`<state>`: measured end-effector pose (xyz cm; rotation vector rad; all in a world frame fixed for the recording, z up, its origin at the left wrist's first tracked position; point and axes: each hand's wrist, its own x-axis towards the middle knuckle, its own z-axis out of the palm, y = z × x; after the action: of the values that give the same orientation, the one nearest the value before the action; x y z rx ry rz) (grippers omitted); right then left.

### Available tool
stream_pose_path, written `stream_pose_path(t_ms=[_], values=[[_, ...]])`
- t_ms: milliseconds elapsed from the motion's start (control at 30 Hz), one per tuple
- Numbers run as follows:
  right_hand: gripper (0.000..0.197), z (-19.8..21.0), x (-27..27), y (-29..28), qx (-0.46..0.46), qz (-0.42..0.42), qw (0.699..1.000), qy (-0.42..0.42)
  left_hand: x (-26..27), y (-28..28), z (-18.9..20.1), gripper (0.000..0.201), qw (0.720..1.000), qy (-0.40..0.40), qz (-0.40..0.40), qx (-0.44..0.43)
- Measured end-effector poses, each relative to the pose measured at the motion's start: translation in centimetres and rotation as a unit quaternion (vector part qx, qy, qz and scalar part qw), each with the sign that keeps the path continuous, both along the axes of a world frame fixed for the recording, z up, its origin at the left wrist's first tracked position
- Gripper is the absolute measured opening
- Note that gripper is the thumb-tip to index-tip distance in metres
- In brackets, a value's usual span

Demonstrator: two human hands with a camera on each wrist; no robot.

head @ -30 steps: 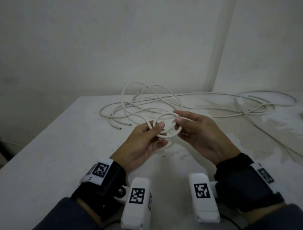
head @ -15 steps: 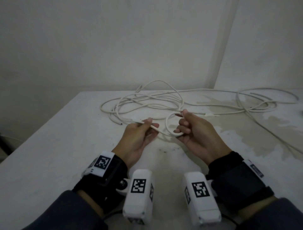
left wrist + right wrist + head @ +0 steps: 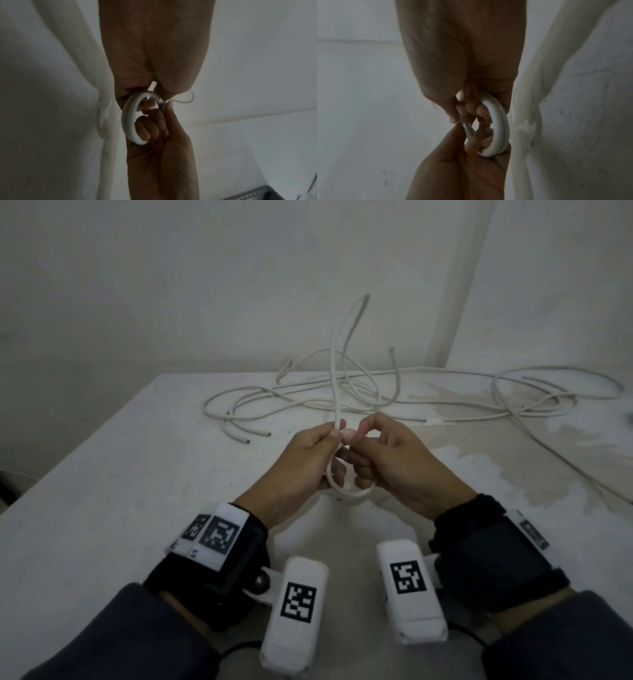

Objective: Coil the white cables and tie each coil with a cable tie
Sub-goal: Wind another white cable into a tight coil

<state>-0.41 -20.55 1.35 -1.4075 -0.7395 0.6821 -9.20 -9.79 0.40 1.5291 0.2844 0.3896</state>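
A small coil of white cable (image 3: pixel 346 492), two turns wide, hangs between my hands above the white table (image 3: pixel 102 508). My left hand (image 3: pixel 334 436) pinches the cable with thumb and forefinger at the coil's top. From that pinch the free length (image 3: pixel 334 364) rises steeply, its end in the air. My right hand (image 3: pixel 356 436) holds the coil from the other side. The left wrist view shows the coil (image 3: pixel 127 121) with right-hand fingers (image 3: pixel 144 129) curled through it. In the right wrist view the coil (image 3: pixel 499 128) sits between both hands. No cable tie is visible.
Several loose white cables (image 3: pixel 274 402) lie tangled across the back of the table, with cut ends (image 3: pixel 246 441) toward the left. More cable loops (image 3: pixel 548 398) spread at the back right over a stained patch. A wall stands close behind; the table's left edge runs diagonally.
My hands have come together and risen slightly. The single loop is now a tighter two-turn coil, and the cable's tail has swung up off the table.
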Motion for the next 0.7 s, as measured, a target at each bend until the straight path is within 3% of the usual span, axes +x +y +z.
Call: stream_pose_path(t_ms=[400,600,700], values=[[0.018,-0.03,0.12,0.09,0.004,-0.009,1.0,0.01,0.28,0.21,-0.2,0.03,0.974,-0.022,-0.068,-0.214],[0.016,-0.16,0.0,0.28,0.004,0.0,1.0,0.03,0.77,-0.22,-0.32,0.023,0.984,-0.039,-0.016,-0.175],[0.015,-0.05,0.19,0.34,0.005,0.02,0.996,0.089,0.86,-0.31,-0.32,0.025,0.985,-0.05,0.014,-0.163]])
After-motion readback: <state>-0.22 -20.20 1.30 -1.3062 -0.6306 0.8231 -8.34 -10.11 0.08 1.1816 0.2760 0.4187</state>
